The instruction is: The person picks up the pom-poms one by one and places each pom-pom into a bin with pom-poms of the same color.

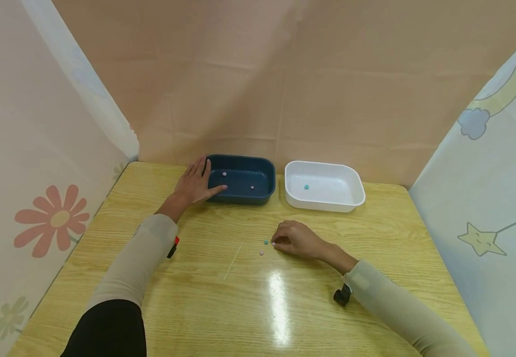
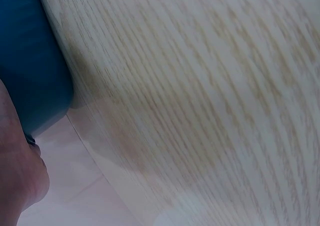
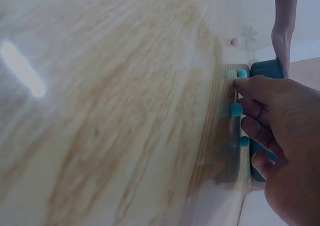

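My left hand (image 1: 194, 184) lies on the left end of a dark blue tray (image 1: 240, 200), fingers spread and thumb along the front rim. In the left wrist view, part of that hand (image 2: 20, 181) is beside the tray wall (image 2: 37, 61). My right hand (image 1: 300, 239) is low over the table, thumb and fingers curled together around a tiny pink ball (image 1: 273, 244) at the fingertips. A teal ball (image 1: 266, 242) and another pink ball (image 1: 261, 253) lie just left of it. Several teal balls (image 3: 236, 109) show around the fingers in the right wrist view.
Inside the blue tray lie two pinkish balls (image 1: 224, 174). A white tray (image 1: 325, 205) stands to its right, holding one teal ball (image 1: 306, 187). Both stand at the back of the wooden table (image 1: 222, 307), before a tan cloth (image 1: 329, 114). Patterned panels flank the table.
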A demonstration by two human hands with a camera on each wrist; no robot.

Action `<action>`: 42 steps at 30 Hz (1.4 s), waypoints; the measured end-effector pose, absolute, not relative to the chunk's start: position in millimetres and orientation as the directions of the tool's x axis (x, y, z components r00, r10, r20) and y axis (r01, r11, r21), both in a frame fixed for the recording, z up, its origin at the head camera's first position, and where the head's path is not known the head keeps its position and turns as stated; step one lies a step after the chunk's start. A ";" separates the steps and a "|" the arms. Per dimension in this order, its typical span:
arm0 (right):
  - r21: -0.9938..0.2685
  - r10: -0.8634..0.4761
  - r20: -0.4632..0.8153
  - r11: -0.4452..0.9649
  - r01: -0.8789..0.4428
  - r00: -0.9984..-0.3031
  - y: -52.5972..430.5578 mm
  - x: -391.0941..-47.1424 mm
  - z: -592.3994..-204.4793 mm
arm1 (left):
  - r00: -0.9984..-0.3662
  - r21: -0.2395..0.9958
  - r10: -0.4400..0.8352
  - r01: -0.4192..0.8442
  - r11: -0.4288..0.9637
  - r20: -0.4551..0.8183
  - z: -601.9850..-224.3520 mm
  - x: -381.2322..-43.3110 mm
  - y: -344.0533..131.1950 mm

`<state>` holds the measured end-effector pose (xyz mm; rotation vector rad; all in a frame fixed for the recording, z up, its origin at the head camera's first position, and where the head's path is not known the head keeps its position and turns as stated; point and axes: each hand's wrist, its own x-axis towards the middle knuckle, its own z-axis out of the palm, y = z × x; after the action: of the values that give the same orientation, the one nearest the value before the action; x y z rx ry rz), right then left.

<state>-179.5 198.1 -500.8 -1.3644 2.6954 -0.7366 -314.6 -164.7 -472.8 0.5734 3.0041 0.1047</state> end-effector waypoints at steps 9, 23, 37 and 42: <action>-0.430 -0.766 0.170 0.509 -0.745 -0.621 197.0 -178.6 -499.9 | -0.926 0.080 0.373 0.368 0.926 -0.056 -474.2 -315.4 -164.8; -0.425 -0.753 0.203 0.507 -0.749 -0.626 197.8 -180.0 -495.5 | -0.924 0.096 0.377 0.371 0.924 -0.060 -473.8 -314.6 -165.1; -0.444 -0.749 0.239 0.481 -0.756 -0.617 197.5 -187.9 -480.5 | -0.922 0.095 0.384 0.379 0.921 -0.048 -473.6 -313.7 -165.7; -0.426 -0.740 0.230 0.507 -0.749 -0.632 198.1 -193.2 -474.5 | -0.924 0.088 0.380 0.375 0.923 -0.048 -474.7 -314.7 -165.4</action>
<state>-193.2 198.1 -474.5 -1.3548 2.7433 -0.7904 -314.7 -165.4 -474.7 0.5933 3.0173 0.1192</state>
